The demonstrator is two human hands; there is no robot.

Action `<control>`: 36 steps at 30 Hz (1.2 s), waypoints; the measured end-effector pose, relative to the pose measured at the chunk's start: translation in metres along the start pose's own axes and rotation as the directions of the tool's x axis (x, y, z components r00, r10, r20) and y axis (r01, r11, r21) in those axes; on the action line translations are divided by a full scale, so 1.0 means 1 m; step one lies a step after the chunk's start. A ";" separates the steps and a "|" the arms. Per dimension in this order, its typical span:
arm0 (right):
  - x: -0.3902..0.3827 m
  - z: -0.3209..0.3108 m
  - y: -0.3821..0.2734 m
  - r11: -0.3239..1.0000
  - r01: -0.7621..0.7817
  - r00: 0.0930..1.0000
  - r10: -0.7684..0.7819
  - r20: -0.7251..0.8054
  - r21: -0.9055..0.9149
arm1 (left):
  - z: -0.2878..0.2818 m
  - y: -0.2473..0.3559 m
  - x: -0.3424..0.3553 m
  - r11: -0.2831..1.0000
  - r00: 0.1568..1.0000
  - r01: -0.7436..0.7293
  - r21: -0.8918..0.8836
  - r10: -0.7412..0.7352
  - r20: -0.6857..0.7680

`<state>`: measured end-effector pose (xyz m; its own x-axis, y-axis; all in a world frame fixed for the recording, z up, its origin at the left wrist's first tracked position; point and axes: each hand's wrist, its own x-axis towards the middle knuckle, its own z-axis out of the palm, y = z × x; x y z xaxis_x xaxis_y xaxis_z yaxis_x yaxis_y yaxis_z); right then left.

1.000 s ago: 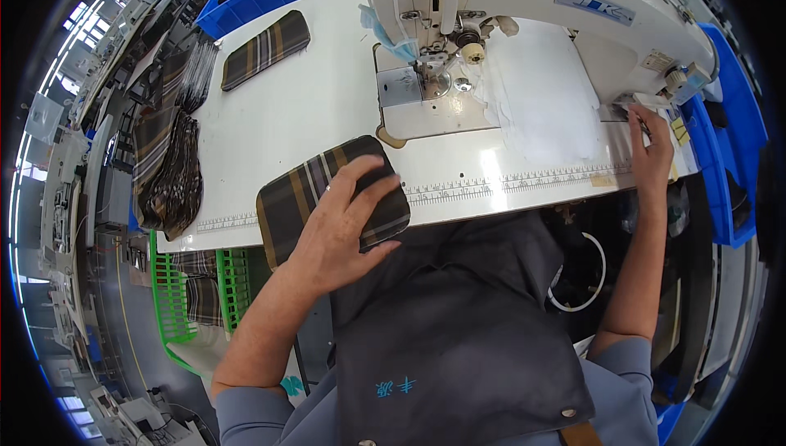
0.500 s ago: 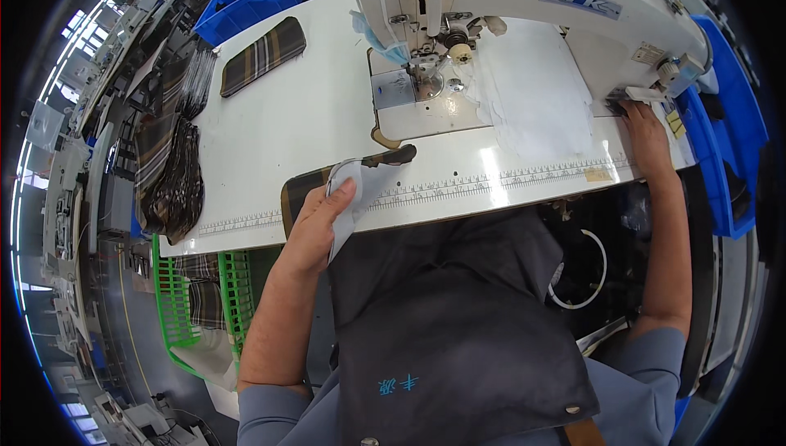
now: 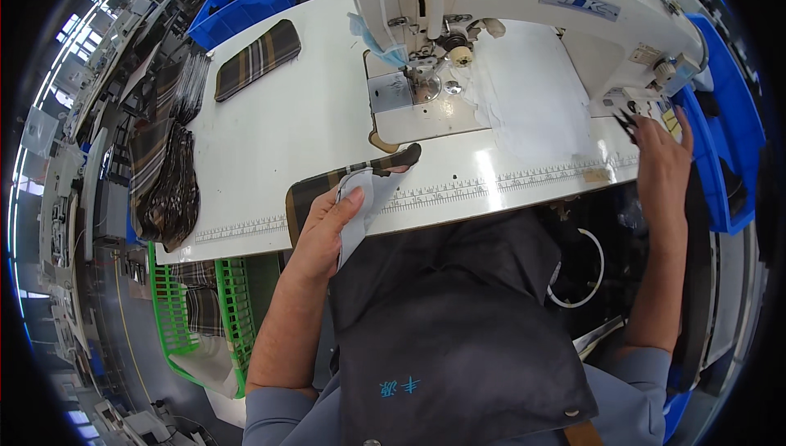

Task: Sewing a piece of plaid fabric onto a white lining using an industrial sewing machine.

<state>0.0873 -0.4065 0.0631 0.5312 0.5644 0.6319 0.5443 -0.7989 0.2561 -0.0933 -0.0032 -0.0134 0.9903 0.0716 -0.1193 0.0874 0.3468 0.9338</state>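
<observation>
My left hand [image 3: 321, 229] is closed on a plaid fabric piece [image 3: 315, 192] at the table's front edge, thumb on top. The piece's pale grey backing [image 3: 358, 200] is folded up under the thumb, and its dark tip points toward the sewing machine [image 3: 426, 53]. At the right end of the table, my right hand [image 3: 665, 159] grips dark thread snips [image 3: 626, 123]. Their two pointed blades stick out to the left, slightly apart, while the handles are hidden in the fingers. The machine's needle area lies between my hands, farther back.
Stacked plaid pieces [image 3: 164, 184] hang over the table's left edge, and a single plaid piece [image 3: 258, 60] lies farther back. Blue bins stand at the back left [image 3: 246, 0] and right [image 3: 725, 143]. A green basket [image 3: 237, 307] is below left. White sheets [image 3: 536, 90] lie under the machine arm.
My right hand has come away from beside the machine's base, lifting the thread snips toward me. My left hand, with the plaid piece, has shifted slightly right.
</observation>
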 end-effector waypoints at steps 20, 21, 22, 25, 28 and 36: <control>0.021 0.020 -0.162 0.747 0.009 0.990 -0.102 0.101 0.665 | 0.037 -0.001 0.015 0.792 0.900 -0.429 0.434 0.333 0.282; 0.021 0.022 -0.163 0.721 -0.005 0.992 -0.085 0.096 0.693 | 0.040 0.001 0.015 0.763 0.903 -0.423 0.488 0.312 0.295; 0.019 0.025 -0.163 0.722 -0.006 0.992 -0.084 0.096 0.692 | 0.043 0.003 0.015 0.731 0.907 -0.417 0.540 0.290 0.307; 0.015 0.029 -0.161 0.660 -0.034 0.991 -0.074 0.110 0.751 | 0.044 0.010 0.016 0.640 0.872 -0.476 0.604 0.252 0.420; 0.014 0.035 -0.152 0.580 -0.143 0.990 0.069 0.127 0.802 | 0.047 0.013 0.015 0.572 0.864 -0.482 0.663 0.187 0.467; -0.003 0.031 -0.137 0.654 -0.213 0.953 -0.023 0.301 0.726 | 0.044 0.007 0.035 0.223 0.905 -0.418 0.880 0.189 0.382</control>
<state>0.0313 -0.2922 0.0037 0.6893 0.6188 0.3768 0.7140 -0.4920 -0.4982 -0.0533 -0.0395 0.0038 0.9537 -0.2266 0.1977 -0.2994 -0.7759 0.5552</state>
